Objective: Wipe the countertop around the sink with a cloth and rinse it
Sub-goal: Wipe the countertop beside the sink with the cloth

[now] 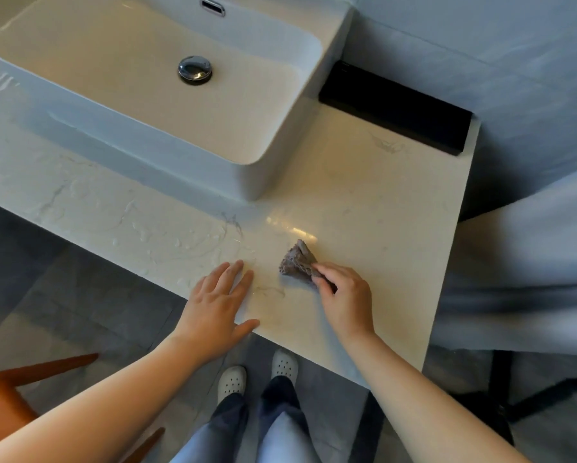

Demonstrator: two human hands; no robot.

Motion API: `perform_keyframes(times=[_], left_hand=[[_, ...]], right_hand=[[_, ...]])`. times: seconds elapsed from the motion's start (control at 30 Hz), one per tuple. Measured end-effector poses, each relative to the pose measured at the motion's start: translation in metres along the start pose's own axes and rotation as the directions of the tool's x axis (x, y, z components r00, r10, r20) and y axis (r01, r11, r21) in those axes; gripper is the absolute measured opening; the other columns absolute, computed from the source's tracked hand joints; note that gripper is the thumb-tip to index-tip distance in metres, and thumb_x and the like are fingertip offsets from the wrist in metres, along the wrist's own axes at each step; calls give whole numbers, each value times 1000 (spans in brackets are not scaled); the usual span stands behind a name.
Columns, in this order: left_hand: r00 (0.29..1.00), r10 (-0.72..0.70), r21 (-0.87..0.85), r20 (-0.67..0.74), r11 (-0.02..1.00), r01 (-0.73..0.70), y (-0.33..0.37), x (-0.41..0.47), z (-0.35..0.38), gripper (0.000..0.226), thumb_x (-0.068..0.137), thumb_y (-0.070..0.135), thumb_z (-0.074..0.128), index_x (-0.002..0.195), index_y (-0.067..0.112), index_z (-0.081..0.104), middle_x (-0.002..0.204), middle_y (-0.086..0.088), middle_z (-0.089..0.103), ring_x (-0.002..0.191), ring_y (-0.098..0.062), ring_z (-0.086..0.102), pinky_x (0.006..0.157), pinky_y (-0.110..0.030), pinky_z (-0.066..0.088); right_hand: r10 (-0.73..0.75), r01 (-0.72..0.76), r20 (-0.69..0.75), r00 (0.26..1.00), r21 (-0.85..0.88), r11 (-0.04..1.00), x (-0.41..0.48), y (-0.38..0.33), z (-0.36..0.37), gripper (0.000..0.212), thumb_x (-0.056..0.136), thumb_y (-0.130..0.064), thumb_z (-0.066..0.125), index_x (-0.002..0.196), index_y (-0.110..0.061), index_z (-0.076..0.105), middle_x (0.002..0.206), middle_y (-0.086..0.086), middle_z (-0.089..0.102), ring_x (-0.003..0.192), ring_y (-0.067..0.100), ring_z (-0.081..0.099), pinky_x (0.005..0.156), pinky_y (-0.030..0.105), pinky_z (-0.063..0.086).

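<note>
A pale marble countertop (374, 202) carries a white rectangular vessel sink (253, 175) with a chrome drain (195, 69) and an overflow slot (212, 6). My right hand (343, 300) pinches a small crumpled grey cloth (296, 263), which rests on the counter near the front edge, right of the sink. My left hand (215, 309) lies flat on the counter's front edge, fingers spread, holding nothing. Wet streaks and droplets (153, 228) cover the counter in front of the sink, left of the cloth.
A black box-shaped object (397, 108) sits at the back right of the counter, against the wall. An orange chair (9, 392) stands on the grey floor at lower left. My feet in white clogs (257, 375) stand below the counter edge.
</note>
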State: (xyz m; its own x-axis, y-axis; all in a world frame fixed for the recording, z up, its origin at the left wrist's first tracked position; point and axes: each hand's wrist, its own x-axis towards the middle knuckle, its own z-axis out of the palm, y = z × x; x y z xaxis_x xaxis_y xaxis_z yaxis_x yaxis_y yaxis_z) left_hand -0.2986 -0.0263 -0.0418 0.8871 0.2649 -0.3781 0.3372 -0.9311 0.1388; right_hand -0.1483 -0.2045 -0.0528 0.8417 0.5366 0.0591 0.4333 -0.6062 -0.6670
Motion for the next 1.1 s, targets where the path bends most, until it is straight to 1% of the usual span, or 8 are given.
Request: perform_keyframes(times=[0.13,0.2,0.33,0.47,0.6,0.77,1.0,1.1], left_hand=[[999,42,4,-1,999,-42,-4,0,0,89,76,74,29,145,18,34,154,-8,27,140,-32,26,109,-49,28],[998,57,7,-8,998,-57,-6,1,1,90,76,75,27,146,18,32,154,-8,25,140,-32,25,109,-49,27],[998,66,6,-14,998,-66,-6,0,2,94,74,76,21,149,19,25,157,-7,18,143,-31,18,112,-48,22],[998,68,19,-7,998,-67,-6,2,1,100,69,78,11,151,22,11,159,-5,5,145,-28,5,115,-46,14],[997,76,-9,-8,997,-76,-6,2,-3,101,68,78,10,151,20,15,159,-6,7,145,-29,7,115,-45,16],[988,143,-25,-51,989,-144,0,-2,-11,85,84,71,31,149,16,22,157,-7,15,143,-30,14,114,-44,18],[953,294,-51,-69,953,-298,25,-19,3,79,86,63,41,145,12,32,151,-8,30,140,-28,25,113,-40,23],[952,294,7,-86,956,-294,36,-22,12,76,81,56,59,139,11,42,144,-12,42,133,-33,37,108,-44,32]], right_hand=[[209,-233,166,964,138,963,-8,-13,-15,23,83,-12,70,106,-16,73,80,-8,70,63,4,61,70,26,52],[238,-249,83,968,183,951,-5,-14,-34,21,83,-11,70,103,-15,74,70,-11,66,56,5,58,62,26,50],[184,-180,-178,967,37,983,23,7,-72,18,84,-11,68,101,-11,74,82,-5,70,73,15,64,61,23,42],[242,-260,-155,958,-105,960,43,49,-64,23,85,-14,66,107,-10,72,94,8,74,84,25,66,66,22,36],[261,-290,-229,938,-100,952,26,50,-42,24,87,-14,63,109,-8,70,102,8,72,91,27,65,68,21,35],[159,-187,-203,966,-127,974,-26,31,-28,24,87,-10,65,109,-6,70,105,8,72,94,26,65,76,20,40],[270,-271,-21,963,-42,962,-64,9,-35,25,86,-14,67,111,-11,71,108,4,72,98,18,66,83,19,45],[303,-295,-184,935,74,953,-68,-1,-59,21,85,-12,68,105,-10,73,90,-5,72,84,13,66,73,22,51]])
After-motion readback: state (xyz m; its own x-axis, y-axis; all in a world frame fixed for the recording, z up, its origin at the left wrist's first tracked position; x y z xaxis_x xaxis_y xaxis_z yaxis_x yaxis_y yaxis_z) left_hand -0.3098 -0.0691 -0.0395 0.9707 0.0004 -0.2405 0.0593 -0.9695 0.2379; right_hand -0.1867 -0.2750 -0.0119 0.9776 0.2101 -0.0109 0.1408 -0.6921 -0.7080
